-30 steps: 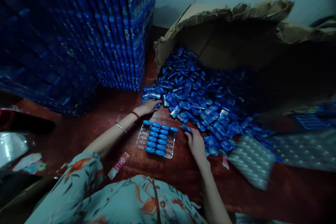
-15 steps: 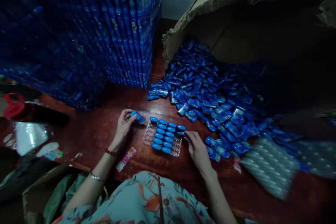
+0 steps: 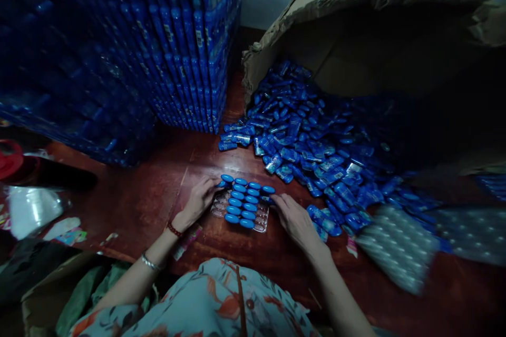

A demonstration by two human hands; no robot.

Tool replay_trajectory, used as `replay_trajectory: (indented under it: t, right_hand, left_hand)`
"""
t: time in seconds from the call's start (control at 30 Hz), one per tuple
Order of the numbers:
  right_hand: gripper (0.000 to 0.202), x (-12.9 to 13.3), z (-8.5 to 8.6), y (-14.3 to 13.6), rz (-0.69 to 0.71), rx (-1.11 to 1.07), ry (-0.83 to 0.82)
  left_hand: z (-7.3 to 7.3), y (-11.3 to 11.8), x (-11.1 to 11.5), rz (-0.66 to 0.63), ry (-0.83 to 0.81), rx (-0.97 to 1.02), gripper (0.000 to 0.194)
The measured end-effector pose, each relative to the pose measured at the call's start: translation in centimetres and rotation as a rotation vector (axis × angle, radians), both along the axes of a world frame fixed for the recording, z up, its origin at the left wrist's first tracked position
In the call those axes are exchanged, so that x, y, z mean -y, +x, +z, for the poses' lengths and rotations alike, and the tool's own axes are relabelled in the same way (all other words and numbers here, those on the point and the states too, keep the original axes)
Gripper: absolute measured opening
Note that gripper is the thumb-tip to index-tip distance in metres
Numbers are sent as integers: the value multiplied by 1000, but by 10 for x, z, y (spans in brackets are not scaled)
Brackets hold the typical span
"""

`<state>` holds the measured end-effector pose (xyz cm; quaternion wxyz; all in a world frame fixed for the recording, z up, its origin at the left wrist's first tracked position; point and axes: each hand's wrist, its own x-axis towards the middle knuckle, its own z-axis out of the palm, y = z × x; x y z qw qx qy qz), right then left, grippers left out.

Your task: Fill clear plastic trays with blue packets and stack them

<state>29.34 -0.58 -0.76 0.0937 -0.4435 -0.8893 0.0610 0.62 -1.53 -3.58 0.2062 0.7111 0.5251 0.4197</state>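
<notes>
1. Surface (image 3: 166, 171): dk red-brown, w/ a sheen nr the middle; nr edge running along the person's body.
2. Twd far L corner of surface: tall stack of blue packs (image 3: 174, 52), tight tiers, barcodes on some.
3. Twd far R corner: cardboard carton (image 3: 340, 58), rim torn & ragged, inside v. dark.
4. Out of its mouth, onto surface: loose pile of blue pkts (image 3: 308, 142), jumbled, reaching twd middle.
5. Nr R end of nr edge: plastic sheet w/ rows of bumps (image 3: 399, 247), greyish, blurry; similar one just beyond.
6. Twd L edge: dk bottle (image 3: 59, 174), red lid.
7. Clear tray (image 3: 220, 206): on surface, mid of nr edge, btwn both hands. Far row & two inner columns of blue oval pieces (image 3: 236, 203); clear pockets showing along L & R sides.
8. L hand (image 3: 201, 196): at tray's far L corner, grip closed on a blue pkt (image 3: 222, 184), mostly hidden.
9. R hand (image 3: 292, 218): at tray's far R corner, fingertips touching a dk-blue pkt (image 3: 265, 198); grasping or just pressing, can't tell.
10. Pink wrapper (image 3: 185, 242): nr edge, partly behind L wrist.
</notes>
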Motion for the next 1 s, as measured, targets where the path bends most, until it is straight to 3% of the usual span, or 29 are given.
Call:
replay_trajectory:
  t: [0.17,0.3,0.4,0.57,0.73,0.87,1.0]
  right_hand:
    - [41,-1,13,-3,64,133,49]
    - [33,-8,29,-21,127,251,48]
    - [28,-15,32,-37,147,282,0]
    - [29,-15,24,-43,61,264,-23]
    - [31,-9,13,-22,-75,58,41]
    - [35,-38,11,-20,-371,-127,69]
    - [41,-82,12,-40,-563,2,-7]
  left_hand:
    - [24,-13,-7,-274,6,-291,27]
    - [33,-9,-8,-356,-16,-421,27]
    - [21,-3,-4,-285,33,-489,29]
    - [-2,0,10,-9,126,-514,39]
    - [-3,-4,11,4,43,-299,35]
    - [5,-9,-31,75,-73,-51,32]
    - [4,-5,-103,319,-268,-199,38]
